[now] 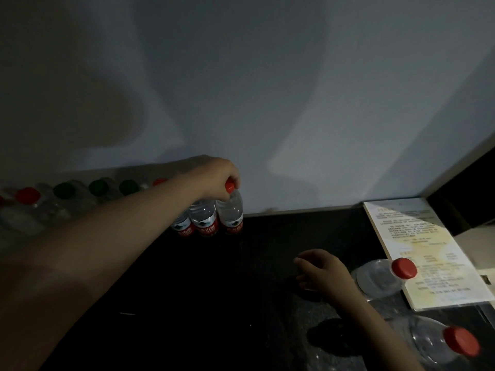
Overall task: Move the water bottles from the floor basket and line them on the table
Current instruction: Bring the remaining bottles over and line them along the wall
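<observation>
- Left hand [214, 178]: fingers gripped red cap [229, 186] of clear plastic water bottle [231, 210], upright, 12 o'clock on black bench [227, 303].
- Right hand [320, 269]: fingers lay relaxed, empty, 4 o'clock.

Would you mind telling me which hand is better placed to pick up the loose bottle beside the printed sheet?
Right. The right hand is open, empty and beside the loose bottle; the left hand grips the cap of the row's end bottle.

Off-task items, dim light
Printed card [417, 250] lies flat at far right, text too blurred to read; pale grey wall [267, 89] behind, crossed by broad soft shadows; beige ledge [479, 245] beside card.
</observation>
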Demonstrator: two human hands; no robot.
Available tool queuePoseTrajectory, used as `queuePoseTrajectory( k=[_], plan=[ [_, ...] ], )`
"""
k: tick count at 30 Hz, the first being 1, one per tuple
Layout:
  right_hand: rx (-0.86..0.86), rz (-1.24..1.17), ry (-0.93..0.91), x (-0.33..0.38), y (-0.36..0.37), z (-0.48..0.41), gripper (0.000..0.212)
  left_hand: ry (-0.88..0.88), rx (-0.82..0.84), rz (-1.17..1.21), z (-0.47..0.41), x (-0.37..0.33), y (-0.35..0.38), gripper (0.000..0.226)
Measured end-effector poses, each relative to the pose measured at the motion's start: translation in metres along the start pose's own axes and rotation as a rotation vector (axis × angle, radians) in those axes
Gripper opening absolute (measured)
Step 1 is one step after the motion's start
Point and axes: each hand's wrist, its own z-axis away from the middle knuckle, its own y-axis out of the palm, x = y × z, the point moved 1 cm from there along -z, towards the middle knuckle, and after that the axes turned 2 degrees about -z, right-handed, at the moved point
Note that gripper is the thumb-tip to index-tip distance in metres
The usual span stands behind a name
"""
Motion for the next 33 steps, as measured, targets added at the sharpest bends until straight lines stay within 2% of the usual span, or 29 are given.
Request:
queuePoseTrajectory(
  k=[13,17,20,24,33],
  plan=[
    [-0.029,-0.012,0.0,-0.001,0.0,0.006,0.008,-0.019,0.042,0.013,-0.009,0.006,0.001,0.027],
    [-0.06,0.0,-0.006,0.002,0.001,0.009,0.013,-0.043,0.047,-0.001,-0.006,0.004,-0.007,0.039],
    [-0.076,0.105,-0.032,0.004,0.0,0.012,0.014,-0.053,0.031,0.026,0.004,-0.004,-0.018,0.043],
    [-0.107,0.289,-0.101,0.007,-0.003,0.024,0.018,0.003,-0.076,0.05,0.027,-0.021,-0.024,0.035],
    [-0.147,0.373,-0.09,0.013,-0.007,0.084,0.028,0.129,-0.063,0.263,0.115,-0.048,0.017,0.021]
  ],
)
